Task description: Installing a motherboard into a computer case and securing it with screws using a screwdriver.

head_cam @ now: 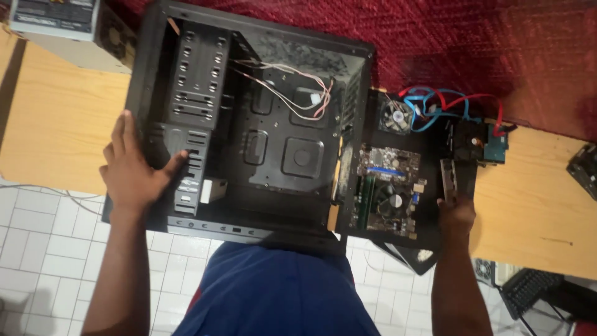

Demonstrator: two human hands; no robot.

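Power supply box (59, 28) cut off by top edge; right hand (456, 214) fingers hidden.

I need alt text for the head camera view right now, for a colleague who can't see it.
An open black computer case lies on a wooden table; the person's left hand grips its drive-bay edge. The right hand rests on a black panel carrying a motherboard, with red and blue cables behind it.
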